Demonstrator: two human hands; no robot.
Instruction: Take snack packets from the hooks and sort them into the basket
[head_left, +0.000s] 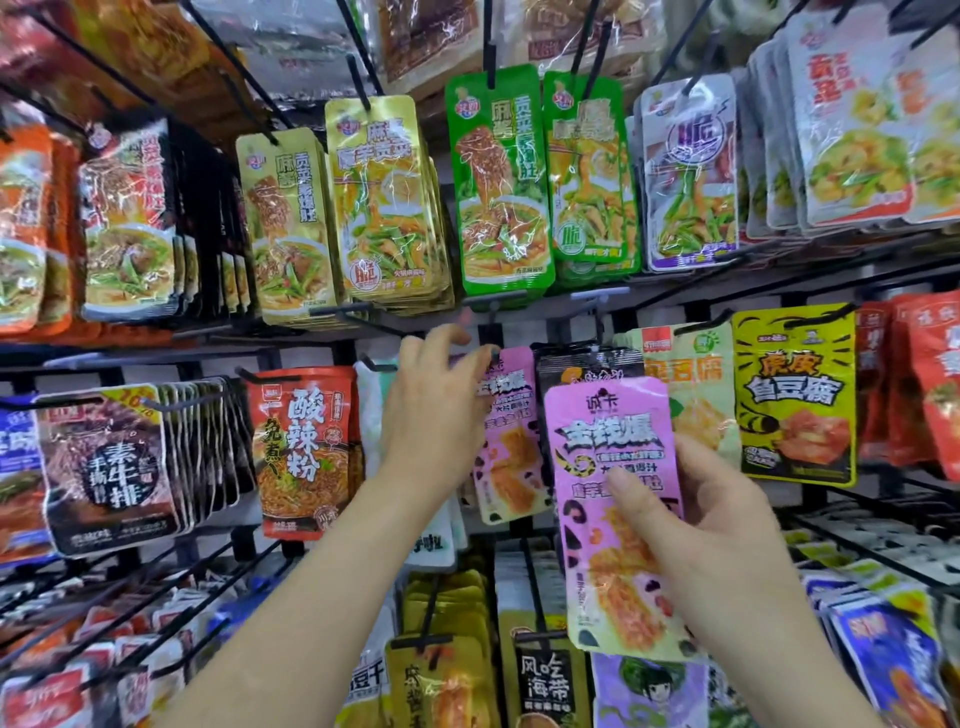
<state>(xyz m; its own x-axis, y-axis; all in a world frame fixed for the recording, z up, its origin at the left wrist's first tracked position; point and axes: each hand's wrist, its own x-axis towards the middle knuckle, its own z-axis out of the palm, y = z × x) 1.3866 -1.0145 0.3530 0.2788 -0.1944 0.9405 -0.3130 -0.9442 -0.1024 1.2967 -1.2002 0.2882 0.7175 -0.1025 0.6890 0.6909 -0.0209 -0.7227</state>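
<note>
The hook rack (322, 332) fills the view; no basket is visible. The right hand (722, 545) is closed around a freed pink packet (613, 499), thumb across its face, held near and clear of the hooks. The left hand (436, 410) is pinching the top of the hanging pink packet (511, 441), probably to slide it off. The red packet (306, 447) on the left and black packets (587, 364) on the right crowd that hook.

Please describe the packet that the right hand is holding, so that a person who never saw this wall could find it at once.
On the wall of hooks, find the yellow tiger-striped packet in the middle row. Lower and to its left, the right hand holds a pink packet free of any hook. Its twin pink packet, still hanging, sits under the left hand.
</note>
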